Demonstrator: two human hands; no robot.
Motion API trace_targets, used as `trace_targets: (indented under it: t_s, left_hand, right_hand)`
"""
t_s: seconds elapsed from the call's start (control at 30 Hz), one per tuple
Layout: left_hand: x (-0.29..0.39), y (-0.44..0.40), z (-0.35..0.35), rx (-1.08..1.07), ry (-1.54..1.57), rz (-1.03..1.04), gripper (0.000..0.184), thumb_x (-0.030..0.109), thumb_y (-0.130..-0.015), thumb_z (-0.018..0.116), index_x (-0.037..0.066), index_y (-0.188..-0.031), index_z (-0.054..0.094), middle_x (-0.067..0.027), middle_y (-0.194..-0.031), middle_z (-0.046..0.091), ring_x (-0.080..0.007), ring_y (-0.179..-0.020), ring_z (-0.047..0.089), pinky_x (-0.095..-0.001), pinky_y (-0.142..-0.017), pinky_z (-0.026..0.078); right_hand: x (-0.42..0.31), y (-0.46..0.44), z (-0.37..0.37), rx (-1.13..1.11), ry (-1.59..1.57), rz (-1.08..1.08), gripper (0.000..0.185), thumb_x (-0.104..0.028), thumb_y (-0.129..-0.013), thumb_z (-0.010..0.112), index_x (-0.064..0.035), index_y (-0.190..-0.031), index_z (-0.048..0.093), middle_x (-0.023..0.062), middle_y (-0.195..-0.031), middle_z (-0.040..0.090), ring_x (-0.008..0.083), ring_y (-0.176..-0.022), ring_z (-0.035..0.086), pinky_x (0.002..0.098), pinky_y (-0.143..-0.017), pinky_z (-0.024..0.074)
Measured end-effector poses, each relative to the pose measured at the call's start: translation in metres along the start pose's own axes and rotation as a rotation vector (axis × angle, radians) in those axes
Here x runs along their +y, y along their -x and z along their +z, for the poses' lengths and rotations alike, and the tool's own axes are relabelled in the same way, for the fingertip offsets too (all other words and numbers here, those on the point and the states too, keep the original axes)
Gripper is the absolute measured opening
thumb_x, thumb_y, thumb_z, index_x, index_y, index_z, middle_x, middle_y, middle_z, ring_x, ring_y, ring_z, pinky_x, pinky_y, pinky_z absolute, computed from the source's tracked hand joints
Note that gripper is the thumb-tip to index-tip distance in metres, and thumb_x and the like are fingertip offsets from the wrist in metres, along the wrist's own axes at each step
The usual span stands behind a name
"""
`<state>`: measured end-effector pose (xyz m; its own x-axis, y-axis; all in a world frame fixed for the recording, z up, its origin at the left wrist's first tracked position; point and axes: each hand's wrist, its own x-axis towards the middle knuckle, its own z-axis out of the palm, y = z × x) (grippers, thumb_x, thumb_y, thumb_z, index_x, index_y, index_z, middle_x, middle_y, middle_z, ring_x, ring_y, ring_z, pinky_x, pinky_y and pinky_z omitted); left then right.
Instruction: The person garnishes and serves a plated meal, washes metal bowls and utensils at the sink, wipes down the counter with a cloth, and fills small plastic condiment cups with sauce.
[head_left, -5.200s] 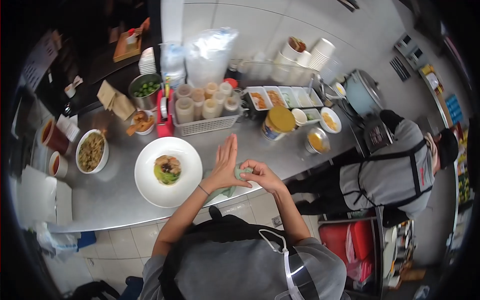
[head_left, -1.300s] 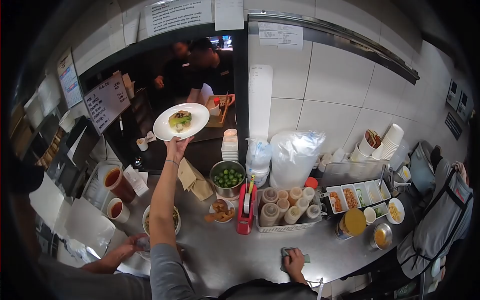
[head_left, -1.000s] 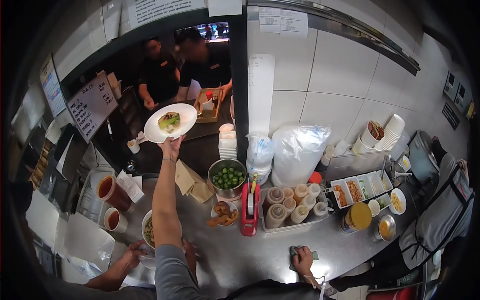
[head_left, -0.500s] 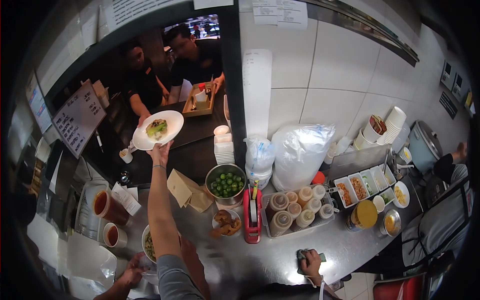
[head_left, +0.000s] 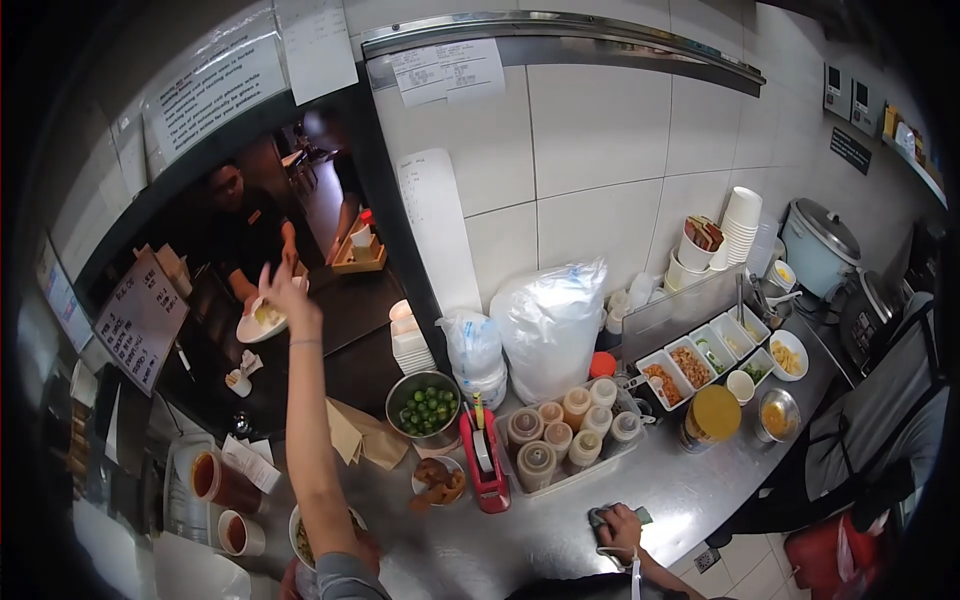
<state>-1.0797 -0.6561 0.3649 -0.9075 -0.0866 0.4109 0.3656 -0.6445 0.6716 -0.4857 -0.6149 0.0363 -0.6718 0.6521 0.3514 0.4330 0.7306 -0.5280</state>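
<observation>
My left hand (head_left: pixel 288 300) is stretched out through the serving window, fingers apart and holding nothing. Just behind it, partly covered by it, is a white oval plate (head_left: pixel 250 328) with food on it. A person (head_left: pixel 235 235) in dark clothes beyond the window has a hand at the plate. Low on the right, my right hand (head_left: pixel 622 530) rests on the steel counter (head_left: pixel 540 550), closed over a green cloth (head_left: pixel 602 520). A red tape dispenser (head_left: pixel 486 470) stands on the counter between my arms.
A bowl of green limes (head_left: pixel 424 404), a bin of squeeze bottles (head_left: pixel 565 432) and topping trays (head_left: pixel 690 370) line the counter's back. Brown paper bags (head_left: pixel 368 434) lie beside my left forearm. Red sauce containers (head_left: pixel 222 482) stand left. Another person (head_left: pixel 870 450) is at right.
My left hand has let go of the plate, which is lower and now with the person beyond the window. The view has swung right. My right hand stays on the cloth.
</observation>
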Motion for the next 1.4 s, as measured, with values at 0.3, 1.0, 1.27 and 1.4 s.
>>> trace_targets:
  t_s: [0.3,1.0,1.27,1.4]
  left_hand:
    - [0.062,0.085,0.242,-0.318,-0.42,0.252,0.055,0.017,-0.071,0.069,0.007,-0.119,0.043,-0.0177,-0.112,0.046,-0.0234,-0.1,0.048,-0.0339,-0.083,0.043]
    - [0.055,0.089,-0.023,-0.188,-0.509,0.538,0.03,-0.004,-0.076,0.037,0.001,-0.092,0.062,-0.0104,-0.088,0.057,-0.0221,-0.083,0.054,-0.0289,-0.077,0.041]
    - [0.021,-0.033,-0.348,0.305,-1.311,0.634,0.027,-0.001,-0.076,0.047,0.006,-0.094,0.066,-0.0158,-0.09,0.063,-0.0296,-0.085,0.06,-0.0357,-0.077,0.045]
    - [0.007,-0.072,-0.456,0.406,-1.739,0.212,0.029,0.014,-0.078,0.046,0.007,-0.102,0.06,-0.0225,-0.086,0.061,-0.0384,-0.08,0.06,-0.0464,-0.069,0.047]
  right_hand:
    - [0.004,0.003,0.004,0.046,-0.084,-0.031,0.023,-0.012,-0.065,0.055,-0.0089,-0.087,0.062,0.011,-0.083,0.055,0.029,-0.077,0.054,0.0391,-0.067,0.0431]
    - [0.006,0.004,0.013,-0.014,-0.162,-0.026,0.026,-0.005,-0.064,0.05,-0.0016,-0.089,0.058,0.0158,-0.08,0.049,0.0331,-0.076,0.049,0.04,-0.067,0.0404]
    - [0.011,0.006,0.024,-0.042,-0.121,0.028,0.026,-0.006,-0.065,0.049,-0.0012,-0.089,0.057,0.0157,-0.081,0.048,0.0326,-0.074,0.049,0.0392,-0.066,0.0406]
    - [0.005,0.005,0.018,-0.044,-0.046,0.079,0.027,-0.008,-0.064,0.052,-0.004,-0.089,0.059,0.0156,-0.079,0.049,0.0329,-0.071,0.05,0.0397,-0.062,0.0408]
